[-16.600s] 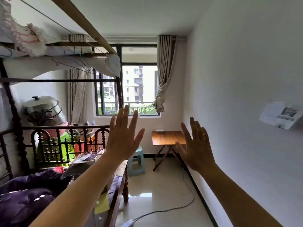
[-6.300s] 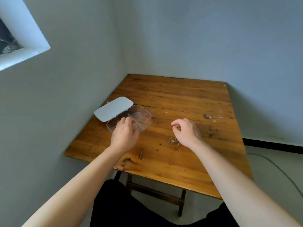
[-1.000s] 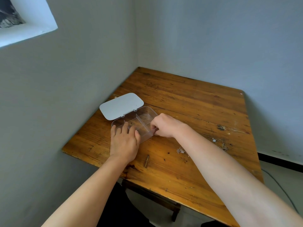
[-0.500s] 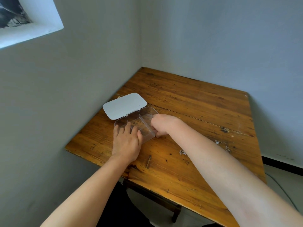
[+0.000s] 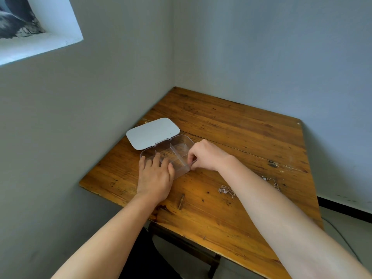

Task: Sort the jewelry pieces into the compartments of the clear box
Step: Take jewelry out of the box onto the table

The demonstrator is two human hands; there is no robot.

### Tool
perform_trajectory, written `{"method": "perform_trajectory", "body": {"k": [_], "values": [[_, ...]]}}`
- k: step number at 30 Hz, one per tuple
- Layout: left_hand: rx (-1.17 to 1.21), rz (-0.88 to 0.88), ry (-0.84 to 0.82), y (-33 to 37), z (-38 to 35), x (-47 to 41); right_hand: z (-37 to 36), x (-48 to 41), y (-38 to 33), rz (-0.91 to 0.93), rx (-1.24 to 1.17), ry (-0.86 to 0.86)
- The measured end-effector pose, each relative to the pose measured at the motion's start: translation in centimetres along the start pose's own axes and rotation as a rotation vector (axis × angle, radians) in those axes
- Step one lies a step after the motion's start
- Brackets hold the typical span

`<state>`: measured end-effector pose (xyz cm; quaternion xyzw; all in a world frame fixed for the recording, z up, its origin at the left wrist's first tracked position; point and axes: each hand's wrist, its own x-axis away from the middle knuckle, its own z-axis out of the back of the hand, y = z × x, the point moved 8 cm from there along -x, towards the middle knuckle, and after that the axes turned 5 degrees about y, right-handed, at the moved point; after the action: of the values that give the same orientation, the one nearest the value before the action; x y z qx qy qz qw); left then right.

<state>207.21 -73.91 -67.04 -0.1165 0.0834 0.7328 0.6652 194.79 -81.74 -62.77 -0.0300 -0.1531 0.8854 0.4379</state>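
Observation:
The clear box (image 5: 182, 147) sits open near the table's left edge, with its grey lid (image 5: 153, 132) folded back flat behind it. A clear divider crosses the inside, and I see no jewelry in it. My left hand (image 5: 155, 176) lies flat, fingers over the box's near-left rim, pressing on it. My right hand (image 5: 205, 155) pinches thumb and forefinger at the near end of the divider, by the front wall. A small silver chain (image 5: 226, 191) lies loose on the wood beside my right forearm. A second chain (image 5: 271, 180) lies further right.
The wooden table (image 5: 231, 127) stands in a corner, with walls on its left and far sides. A short brown sliver (image 5: 181, 201) lies near the front edge. A window sill (image 5: 50, 43) is high on the left. A cable (image 5: 342, 238) runs on the floor at right.
My right hand's fingers have slid a little toward the box's near corner. My left hand has stayed on the box's rim. The box has not moved.

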Motion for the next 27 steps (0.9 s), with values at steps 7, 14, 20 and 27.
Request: {"method": "perform_trajectory", "body": {"k": [7,14,20,27], "values": [[0.03,-0.017,-0.022,-0.1,-0.1,0.0,3.4,3.2,2.6,-0.095,-0.401,0.357],[0.194,0.047,-0.067,-0.6,0.3,-0.5,6.1,9.6,6.9,-0.268,-0.827,0.635],[0.357,-0.044,0.254,3.6,5.3,0.7,4.4,16.7,10.9,-0.409,-0.904,0.699],[0.505,-0.311,0.152,12.4,3.5,4.5,-1.5,21.8,12.6,-0.505,-0.755,0.507]]}}
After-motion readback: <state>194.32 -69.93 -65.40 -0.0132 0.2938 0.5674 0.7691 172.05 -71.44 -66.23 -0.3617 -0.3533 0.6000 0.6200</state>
